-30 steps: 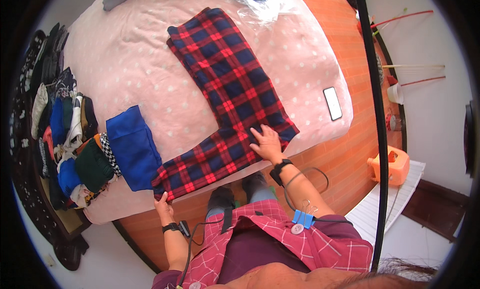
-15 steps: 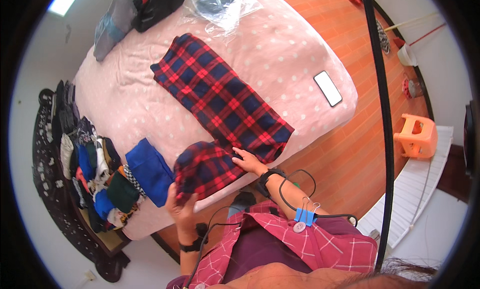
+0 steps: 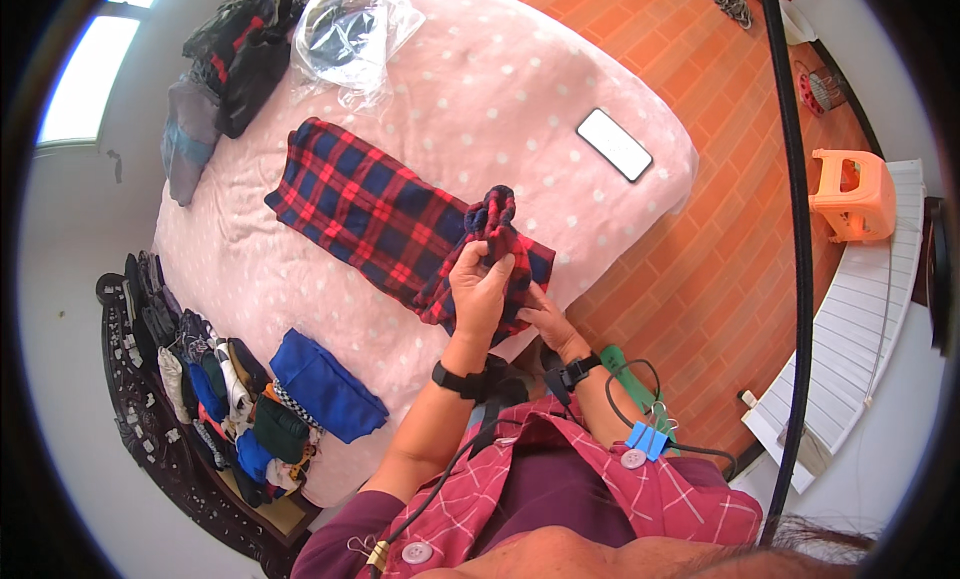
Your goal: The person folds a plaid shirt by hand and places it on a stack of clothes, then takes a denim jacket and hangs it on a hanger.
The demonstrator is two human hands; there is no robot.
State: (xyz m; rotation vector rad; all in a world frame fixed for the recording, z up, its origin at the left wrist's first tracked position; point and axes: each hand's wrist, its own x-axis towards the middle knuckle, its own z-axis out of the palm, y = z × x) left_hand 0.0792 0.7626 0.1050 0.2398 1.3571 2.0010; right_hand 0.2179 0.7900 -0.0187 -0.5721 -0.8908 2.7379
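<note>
A red and navy plaid garment [image 3: 365,214] lies folded lengthwise on the pink bed, its near right end lifted and gathered. My left hand [image 3: 480,294] is closed on that end, thumb and fingers pinching the cloth, and a bunched, ruffled edge sticks up above them. Just right of it, my right hand [image 3: 552,327] rests at the garment's near edge by the side of the bed. Its fingers are stretched toward the cloth and touch it; the cloth partly hides their tips.
A folded blue cloth [image 3: 325,384] and piled clothes [image 3: 245,409] lie at the left. A phone [image 3: 614,145] rests on the bed [image 3: 480,79]. Clear plastic bag [image 3: 350,39] and dark bags [image 3: 235,64] sit at the far left. An orange stool [image 3: 853,195] stands at the right.
My left hand has moved right with the garment's near left end, folding it over toward the right end. My right hand has shifted to the near edge. The view has turned.
</note>
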